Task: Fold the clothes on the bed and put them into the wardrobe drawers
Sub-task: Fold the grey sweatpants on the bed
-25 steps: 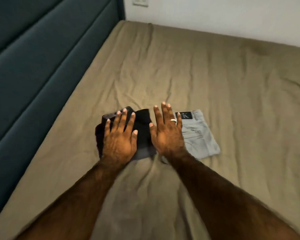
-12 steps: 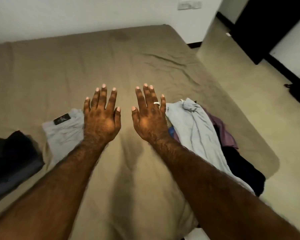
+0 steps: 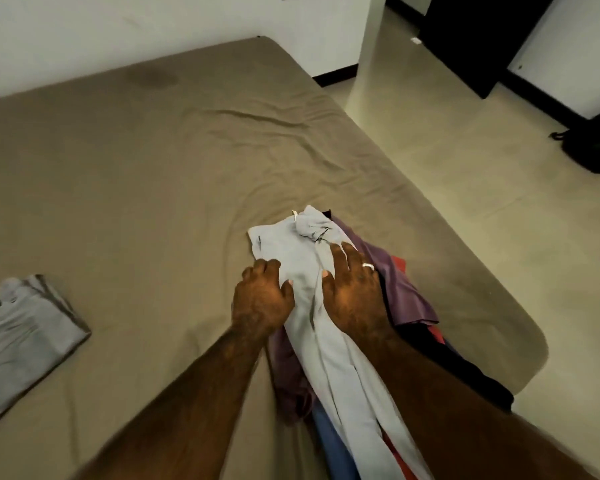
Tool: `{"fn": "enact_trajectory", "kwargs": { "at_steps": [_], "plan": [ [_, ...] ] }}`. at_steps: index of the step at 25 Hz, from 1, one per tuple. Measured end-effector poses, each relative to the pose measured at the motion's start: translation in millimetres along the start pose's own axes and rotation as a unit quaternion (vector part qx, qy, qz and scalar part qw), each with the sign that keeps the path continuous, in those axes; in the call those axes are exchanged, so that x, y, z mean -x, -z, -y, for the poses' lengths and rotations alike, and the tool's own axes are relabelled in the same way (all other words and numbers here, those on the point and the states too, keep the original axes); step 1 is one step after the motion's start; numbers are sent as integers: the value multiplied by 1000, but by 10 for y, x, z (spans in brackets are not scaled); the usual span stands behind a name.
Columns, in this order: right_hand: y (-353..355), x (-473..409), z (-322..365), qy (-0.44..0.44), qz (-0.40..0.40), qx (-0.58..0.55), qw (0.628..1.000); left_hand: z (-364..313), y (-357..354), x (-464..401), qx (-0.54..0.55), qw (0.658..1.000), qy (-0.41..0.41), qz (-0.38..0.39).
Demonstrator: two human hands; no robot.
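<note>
head | left hand fingers grip pale garment | right hand fingers spread, pressing it

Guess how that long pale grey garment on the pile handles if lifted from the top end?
The pale grey garment is probably floppy: it creases under both hands. Long, so its tail would likely drag. It may tug the purple cloth beneath.

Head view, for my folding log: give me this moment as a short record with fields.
surface: bed with tan sheet
already folded: grey trousers, at left edge
unfolded pile: purple garment, plus red, blue and dark pieces underneath
item in hand: light grey garment, on top of the pile
left hand: fingers curled into its left edge
right hand: fingers spread flat on it
wardrobe drawers: not in view
</note>
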State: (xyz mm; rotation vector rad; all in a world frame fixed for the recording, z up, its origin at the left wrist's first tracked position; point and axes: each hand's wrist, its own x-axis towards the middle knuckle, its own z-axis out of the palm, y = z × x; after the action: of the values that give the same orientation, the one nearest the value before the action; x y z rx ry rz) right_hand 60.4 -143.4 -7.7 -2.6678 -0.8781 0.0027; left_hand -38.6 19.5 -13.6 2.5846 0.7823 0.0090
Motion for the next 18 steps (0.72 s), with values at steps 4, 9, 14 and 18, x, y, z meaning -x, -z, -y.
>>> {"fn": "enact_trajectory", "kwargs": {
  "at_steps": [4,9,14,18],
  "plan": [
    [-720,-221,-538,-22,45,-2,999,127,-778,-496,131,971,190,55],
    [-1496,-720,-924,-92,19,-41,995,395,-1396,-1223,247,917,312,-29],
    [-1713,-1019,-1062,-190,42,-187,963,459,-1502,-1347,545,765,342,-18],
    [-1438,-1062,-944,-248,35,-408,878,122,-1069,-1171,711,638,284,82]
  ]
}}
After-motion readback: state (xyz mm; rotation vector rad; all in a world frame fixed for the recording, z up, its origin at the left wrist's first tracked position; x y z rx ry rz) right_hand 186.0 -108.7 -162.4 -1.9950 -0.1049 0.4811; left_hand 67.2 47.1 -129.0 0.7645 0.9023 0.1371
